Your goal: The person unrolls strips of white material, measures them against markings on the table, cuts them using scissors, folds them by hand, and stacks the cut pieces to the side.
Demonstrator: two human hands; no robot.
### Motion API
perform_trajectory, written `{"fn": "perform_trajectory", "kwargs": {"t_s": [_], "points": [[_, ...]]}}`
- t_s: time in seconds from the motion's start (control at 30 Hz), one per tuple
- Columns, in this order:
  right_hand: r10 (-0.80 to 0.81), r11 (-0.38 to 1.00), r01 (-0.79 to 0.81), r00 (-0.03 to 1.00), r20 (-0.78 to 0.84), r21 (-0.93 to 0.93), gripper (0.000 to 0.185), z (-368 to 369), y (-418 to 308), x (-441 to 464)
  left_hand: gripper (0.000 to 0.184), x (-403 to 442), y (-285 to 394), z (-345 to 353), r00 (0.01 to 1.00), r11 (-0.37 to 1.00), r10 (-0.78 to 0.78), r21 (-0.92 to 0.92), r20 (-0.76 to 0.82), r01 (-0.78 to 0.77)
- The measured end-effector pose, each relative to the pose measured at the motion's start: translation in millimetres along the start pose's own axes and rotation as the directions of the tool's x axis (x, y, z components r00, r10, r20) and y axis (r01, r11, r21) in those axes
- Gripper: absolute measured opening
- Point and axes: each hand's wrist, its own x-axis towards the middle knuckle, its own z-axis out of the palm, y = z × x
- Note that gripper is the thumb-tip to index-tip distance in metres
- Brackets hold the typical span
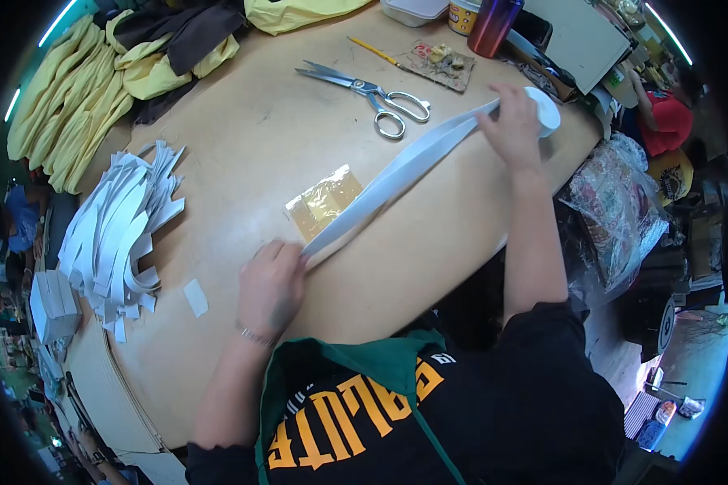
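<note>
A long white fabric strip (396, 174) runs taut and diagonal above the table between my two hands, its two layers slightly apart in the middle. My left hand (273, 279) is closed on its lower end. The upper end is gripped by my right hand (511, 125), right beside a white roll (546, 113); whether the strip joins the roll is hidden by the fingers. Under the strip lies a clear-and-amber plastic piece (325, 202). Large metal scissors (368, 89) rest beyond it, blades partly apart and pointing left.
A heap of cut white strips (117, 234) lies on the left of the table (356, 299). Yellow and dark cloth (73, 97) is piled at the back left. A pencil (372, 50), a cardboard scrap (438, 65) and a tumbler (494, 26) are at the back. Another person in red (665, 121) sits to the right.
</note>
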Motion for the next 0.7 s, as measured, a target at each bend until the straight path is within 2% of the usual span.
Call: {"fn": "perform_trajectory", "kwargs": {"t_s": [0.1, 0.13, 0.27, 0.43, 0.53, 0.63, 0.7], "points": [[0.195, 0.905, -0.146, 0.977, 0.086, -0.399, 0.064, 5, 14, 4, 0.008, -36, -14, -25, 0.998, 0.999, -0.036, 0.006, 0.060, 0.036], [0.184, 0.907, -0.132, 0.978, 0.095, -0.399, 0.070, 13, 21, 3, 0.007, -48, -18, -33, 0.994, 0.997, -0.079, 0.012, 0.072, 0.078], [0.177, 0.931, -0.126, 0.977, 0.123, -0.343, 0.069, 8, 9, -8, 0.005, -85, -23, -60, 0.970, 0.976, -0.216, 0.005, 0.112, 0.217], [0.131, 0.953, -0.060, 0.965, 0.227, -0.296, 0.068, -14, 13, -25, 0.003, -113, -39, -62, 0.956, 0.957, -0.288, 0.039, 0.047, 0.287], [0.076, 0.966, -0.044, 0.990, 0.119, -0.254, 0.072, -13, -1, -38, 0.003, -121, -38, -59, 0.946, 0.945, -0.325, 0.051, 0.010, 0.324], [0.041, 0.963, -0.010, 0.993, 0.111, -0.268, 0.064, 7, -20, -37, 0.003, -126, -39, -57, 0.945, 0.941, -0.325, 0.094, -0.023, 0.326], [0.060, 0.941, -0.022, 0.993, 0.104, -0.336, 0.057, 26, -7, -33, 0.003, -126, -41, -55, 0.952, 0.946, -0.301, 0.113, -0.052, 0.305]]}}
